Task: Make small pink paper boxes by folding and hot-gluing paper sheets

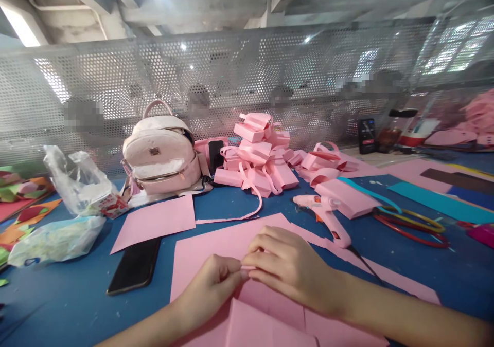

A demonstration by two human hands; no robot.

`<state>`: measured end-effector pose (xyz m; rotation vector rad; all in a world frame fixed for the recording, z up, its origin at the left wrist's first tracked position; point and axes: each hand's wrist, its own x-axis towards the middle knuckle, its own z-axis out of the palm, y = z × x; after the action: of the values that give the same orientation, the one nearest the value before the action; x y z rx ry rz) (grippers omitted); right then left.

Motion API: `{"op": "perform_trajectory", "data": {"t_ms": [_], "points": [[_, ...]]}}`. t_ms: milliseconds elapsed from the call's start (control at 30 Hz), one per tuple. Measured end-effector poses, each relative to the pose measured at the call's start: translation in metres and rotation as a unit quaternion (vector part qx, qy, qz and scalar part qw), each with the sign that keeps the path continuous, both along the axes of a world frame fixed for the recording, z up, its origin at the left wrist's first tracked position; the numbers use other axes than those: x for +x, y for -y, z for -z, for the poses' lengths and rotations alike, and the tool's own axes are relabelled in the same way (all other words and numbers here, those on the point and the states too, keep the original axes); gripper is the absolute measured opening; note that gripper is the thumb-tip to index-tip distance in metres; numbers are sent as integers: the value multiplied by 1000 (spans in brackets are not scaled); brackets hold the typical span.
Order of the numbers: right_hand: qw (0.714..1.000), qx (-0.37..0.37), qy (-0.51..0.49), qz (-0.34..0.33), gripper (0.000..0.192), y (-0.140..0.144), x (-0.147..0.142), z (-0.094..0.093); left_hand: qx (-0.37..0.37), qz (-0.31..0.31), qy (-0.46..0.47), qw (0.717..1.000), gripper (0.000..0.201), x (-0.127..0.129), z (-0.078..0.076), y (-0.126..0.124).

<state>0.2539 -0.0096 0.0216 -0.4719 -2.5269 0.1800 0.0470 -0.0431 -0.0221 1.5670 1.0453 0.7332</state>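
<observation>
Flat black smartphone (133, 267) lies between nine and ten o'clock of left hand (210, 288), which is pinched closed on a narrow pink paper edge (248, 268) at its two o'clock. Creased pink paper piece (266, 326) at four. Right hand (287, 265) grips same edge at its nine; pink plastic glue gun (328, 218) at one.

Bottom edge cuts off folded pink card (266, 327)

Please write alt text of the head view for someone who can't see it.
A person's left hand and right hand pinch pink paper over a blue table. Beyond sit a pink glue gun, a heap of folded pink pieces and a pale backpack before a perforated screen.
</observation>
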Motion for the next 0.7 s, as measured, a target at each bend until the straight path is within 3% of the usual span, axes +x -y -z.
{"op": "perform_trajectory", "data": {"t_ms": [433, 700], "points": [[999, 1, -49, -7, 17, -1, 0, 5, -12, 11, 13, 1000, 51, 0, -1, 0], [997, -56, -48, 33, 19, 1, -4, 4, -6, 3, -3, 1000, 51, 2, -3, 1]]}}
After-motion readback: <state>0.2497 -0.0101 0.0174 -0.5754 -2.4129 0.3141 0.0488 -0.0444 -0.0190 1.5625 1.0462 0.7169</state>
